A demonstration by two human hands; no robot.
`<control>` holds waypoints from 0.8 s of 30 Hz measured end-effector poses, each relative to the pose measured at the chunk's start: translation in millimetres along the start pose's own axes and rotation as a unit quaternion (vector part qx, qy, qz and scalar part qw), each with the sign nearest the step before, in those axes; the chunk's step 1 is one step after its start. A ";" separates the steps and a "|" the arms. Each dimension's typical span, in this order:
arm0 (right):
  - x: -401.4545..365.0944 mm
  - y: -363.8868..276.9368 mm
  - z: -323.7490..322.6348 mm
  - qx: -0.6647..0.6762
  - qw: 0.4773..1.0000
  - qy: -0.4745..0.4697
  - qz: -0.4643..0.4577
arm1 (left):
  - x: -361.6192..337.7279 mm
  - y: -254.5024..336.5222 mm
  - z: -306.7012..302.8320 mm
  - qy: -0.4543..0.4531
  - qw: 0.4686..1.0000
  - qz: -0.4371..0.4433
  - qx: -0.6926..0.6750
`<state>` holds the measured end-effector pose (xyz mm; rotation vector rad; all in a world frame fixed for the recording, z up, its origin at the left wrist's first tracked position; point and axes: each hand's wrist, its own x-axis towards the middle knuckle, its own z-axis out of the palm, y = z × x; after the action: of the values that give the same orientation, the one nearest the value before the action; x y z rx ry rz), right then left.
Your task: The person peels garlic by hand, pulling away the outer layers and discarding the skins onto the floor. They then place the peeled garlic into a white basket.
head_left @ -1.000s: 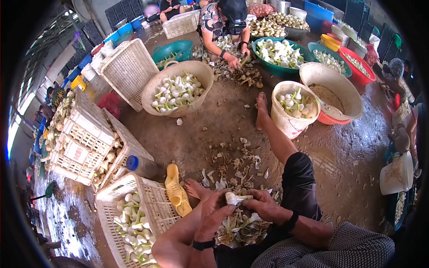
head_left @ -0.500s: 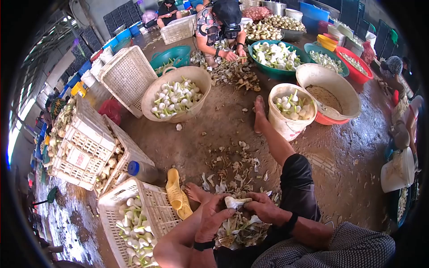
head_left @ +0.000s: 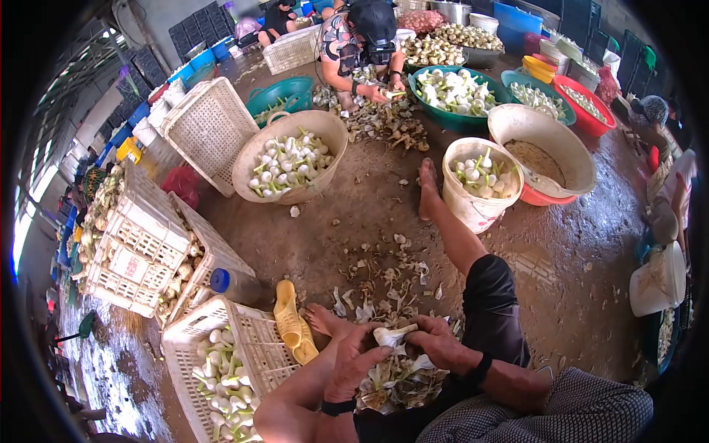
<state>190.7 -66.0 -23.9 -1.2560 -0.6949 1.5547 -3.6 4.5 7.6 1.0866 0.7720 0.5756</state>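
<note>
Between my two hands is one garlic bulb [head_left: 390, 336], its white head towards the left and its short stem pointing right. Fingers of my left hand [head_left: 356, 362] close round the head. My right hand [head_left: 441, 344] pinches the stem end. Beneath them, between my legs, lies a heap of loose garlic skins [head_left: 399, 380]. At my left a white plastic crate [head_left: 177, 347] holds many peeled garlic bulbs [head_left: 225, 384] with green stems.
A yellow slipper [head_left: 289, 314] and a blue-lidded jar [head_left: 235, 284] stand by the crate. Ahead are a beige basket of garlic [head_left: 251, 173], a white bucket [head_left: 476, 210] and a green basin [head_left: 458, 118]. Across the floor, a co-worker [head_left: 362, 52] bends over a pile of skins.
Both hands stay nearly in place, and the bulb has shifted slightly, its stem angled a little more upward. The co-worker's hands have moved a little; a light bulb now shows in them.
</note>
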 end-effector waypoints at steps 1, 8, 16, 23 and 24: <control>1.0 1.2 -0.7 0.000 1.000 0.000 0.000 | 0.0 -0.6 -0.3 0.000 1.000 0.000 0.000; -3.9 -8.7 0.6 -0.019 1.000 0.009 0.011 | 0.6 -2.6 -1.1 -0.014 1.000 -0.017 -0.007; -1.1 1.6 -3.9 0.011 1.000 -0.015 -0.010 | 3.3 -13.5 -5.1 -0.011 1.000 -0.019 -0.005; -0.4 5.0 -5.2 0.037 0.999 -0.022 0.006 | 2.9 -12.3 -5.2 -0.015 0.999 -0.018 0.021; -0.2 5.2 -4.9 0.051 0.998 -0.019 0.011 | 3.2 -12.0 -5.7 -0.020 0.999 -0.022 0.022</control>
<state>193.6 -68.8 -29.9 -1.1654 -0.6200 1.6151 -5.6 5.6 -5.8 1.1158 0.7740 0.4998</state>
